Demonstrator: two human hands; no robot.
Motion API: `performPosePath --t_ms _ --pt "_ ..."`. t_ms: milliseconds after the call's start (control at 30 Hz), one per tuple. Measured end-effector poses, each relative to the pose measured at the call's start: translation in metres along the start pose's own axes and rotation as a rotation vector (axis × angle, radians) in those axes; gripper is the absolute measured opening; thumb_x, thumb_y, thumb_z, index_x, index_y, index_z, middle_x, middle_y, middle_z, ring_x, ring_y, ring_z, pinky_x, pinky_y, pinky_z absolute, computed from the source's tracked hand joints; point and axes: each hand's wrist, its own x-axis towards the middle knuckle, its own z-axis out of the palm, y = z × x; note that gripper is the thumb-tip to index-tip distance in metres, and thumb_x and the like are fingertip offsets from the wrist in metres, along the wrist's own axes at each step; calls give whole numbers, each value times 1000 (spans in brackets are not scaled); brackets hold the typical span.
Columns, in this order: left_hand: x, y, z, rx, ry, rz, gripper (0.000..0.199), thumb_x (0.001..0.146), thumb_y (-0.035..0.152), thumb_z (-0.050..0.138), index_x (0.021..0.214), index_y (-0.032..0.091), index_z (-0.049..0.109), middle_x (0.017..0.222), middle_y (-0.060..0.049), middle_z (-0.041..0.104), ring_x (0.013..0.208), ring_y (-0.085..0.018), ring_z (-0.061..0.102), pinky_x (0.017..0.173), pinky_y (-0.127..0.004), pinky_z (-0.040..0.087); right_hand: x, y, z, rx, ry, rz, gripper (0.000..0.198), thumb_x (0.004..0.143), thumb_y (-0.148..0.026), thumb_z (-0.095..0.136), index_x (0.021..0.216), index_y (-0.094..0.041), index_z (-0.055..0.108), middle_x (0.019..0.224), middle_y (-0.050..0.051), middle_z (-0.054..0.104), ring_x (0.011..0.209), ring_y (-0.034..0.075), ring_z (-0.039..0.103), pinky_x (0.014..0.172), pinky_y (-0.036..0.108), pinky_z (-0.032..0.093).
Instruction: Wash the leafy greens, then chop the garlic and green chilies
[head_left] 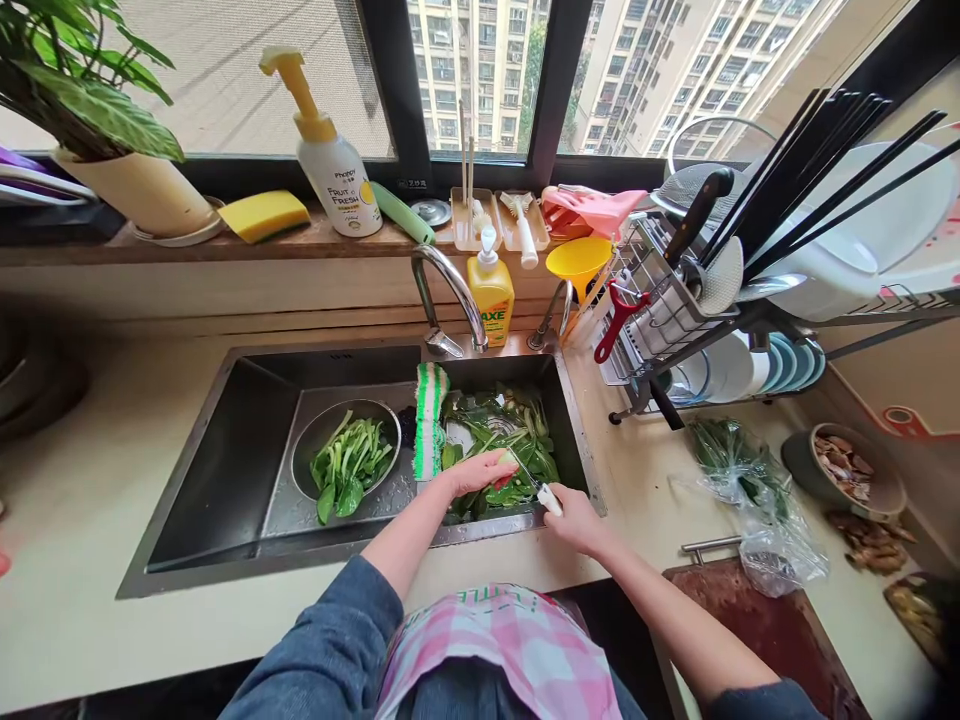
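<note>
Over the right basin of the sink, my left hand (pixel 484 470) is closed on the pale base of a leafy green vegetable (pixel 508 457). My right hand (pixel 576 518) grips the white handle of a small knife (pixel 549 498), its blade pointing at that base; whether it touches is too small to tell. Below both hands, leafy greens (pixel 536 440) lie in water in the basin. In the left basin a round metal bowl (pixel 298 462) holds more greens (pixel 352 460). A green-and-white striped cloth (pixel 430 420) hangs over the divider between the basins.
Behind the sink stand a curved faucet (pixel 450 265) and a yellow soap bottle (pixel 491 300). To the right is a dish rack (pixel 660 300) with chopsticks, a black-handled knife and bowls. A plastic bag of greens (pixel 742 470) and a pot (pixel 814 465) sit on the right counter.
</note>
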Motion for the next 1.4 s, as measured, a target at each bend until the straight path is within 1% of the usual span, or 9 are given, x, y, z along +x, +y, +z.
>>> performPosePath --t_ms 133,300,367,467,567,733,933,1133,1400 --pt "8 -1 -7 -199 191 4 35 75 48 59 84 15 52 67 3 54 56 -7 48 58 -21 38 -11 38 -17 -86 195 123 37 69 -22 48 105 -20 50 89 4 62 75 18 55 64 25 36" --pt "19 -7 -16 -606 371 -10 38 70 44 66 91 16 52 70 1 57 55 -7 53 58 -22 44 -33 101 -45 -416 372 341 59 74 -47 51 120 -12 43 100 18 57 97 33 53 79 41 38" --pt "24 -12 -17 -710 417 -13 38 68 42 69 90 16 52 68 2 56 54 -7 53 58 -22 46 -33 102 -49 -464 462 336 68 70 -54 55 124 -14 41 109 21 53 107 37 46 84 47 35" --pt "30 -20 -16 -788 451 -19 38 68 41 69 90 16 52 68 2 55 53 -7 53 55 -22 46 -13 68 -39 -313 550 118 58 73 -51 56 119 -18 44 119 19 49 115 33 41 91 46 33" --pt "37 -24 -11 -838 456 -16 42 68 47 68 91 16 52 68 1 56 54 -8 54 55 -23 46 29 13 -14 92 357 -79 43 76 -47 54 108 -19 48 102 11 58 92 22 55 82 35 43" --pt "48 -24 -7 -915 545 -13 57 69 69 49 84 14 55 69 -3 59 67 -14 58 62 -26 46 103 -44 23 398 170 -76 30 67 -43 61 85 -21 51 74 0 59 65 14 54 66 27 44" --pt "52 -28 -13 -817 614 56 40 63 39 74 86 16 51 71 2 57 66 -11 56 66 -25 45 138 -29 29 568 82 71 23 66 -42 56 72 -20 51 60 -2 54 58 13 51 57 25 42" --pt "57 -32 -19 -867 602 -14 35 65 31 73 84 15 49 70 1 57 58 -10 55 56 -25 45 134 2 20 855 49 214 24 62 -40 57 69 -22 44 52 -7 44 47 9 44 52 25 42" --pt "52 -42 -31 -997 584 -65 27 71 23 68 91 14 53 71 -2 59 58 -11 57 54 -25 49 123 20 0 1018 -29 306 30 59 -40 65 72 -20 47 63 -4 54 55 10 51 60 27 45"
